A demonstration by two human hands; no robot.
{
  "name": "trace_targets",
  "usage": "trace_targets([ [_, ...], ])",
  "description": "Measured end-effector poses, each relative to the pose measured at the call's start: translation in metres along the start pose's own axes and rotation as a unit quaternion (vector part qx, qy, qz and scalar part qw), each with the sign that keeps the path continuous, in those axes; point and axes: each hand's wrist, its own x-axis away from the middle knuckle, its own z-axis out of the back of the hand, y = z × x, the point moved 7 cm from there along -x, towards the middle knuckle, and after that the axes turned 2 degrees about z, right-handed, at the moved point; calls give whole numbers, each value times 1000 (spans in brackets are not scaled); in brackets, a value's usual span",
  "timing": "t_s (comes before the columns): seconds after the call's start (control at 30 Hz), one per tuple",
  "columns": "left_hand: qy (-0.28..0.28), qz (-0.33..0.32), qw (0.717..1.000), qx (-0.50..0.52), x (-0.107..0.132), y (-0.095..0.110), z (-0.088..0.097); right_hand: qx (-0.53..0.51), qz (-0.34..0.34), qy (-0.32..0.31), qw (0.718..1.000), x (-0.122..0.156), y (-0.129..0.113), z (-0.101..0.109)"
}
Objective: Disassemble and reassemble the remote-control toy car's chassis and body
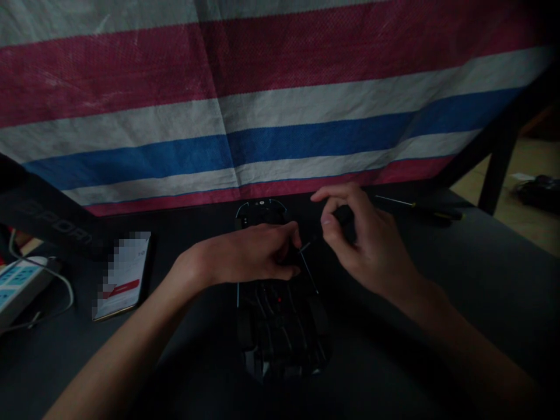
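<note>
A black toy car (280,326) with bluish edging lies lengthwise on the dark table, its rear end toward me and a tiny red spot on its top. Across its middle rests my left hand (258,251), thumb and fingers closed around part of the car. What lies under those fingers is hidden. A thin rod-like part (310,271) runs along the car's right side, near the left fingertips. Just right of the car hovers my right hand (365,239), fingers bent but apart. A dark patch inside its curl is too dim to make out.
A screwdriver (431,211) lies at the back right. On the left are a phone (126,277) with a lit screen, a white power strip (21,286) with a cable, and a dark upright marked with letters (52,216). Striped sheeting (262,140) hangs behind the table.
</note>
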Motion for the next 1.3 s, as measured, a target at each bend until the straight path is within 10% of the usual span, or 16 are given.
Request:
trace_targets([
  [1.3, -2, -11, 1000, -6, 0, 0, -2, 1, 64, -144, 988, -25, -13, -10],
])
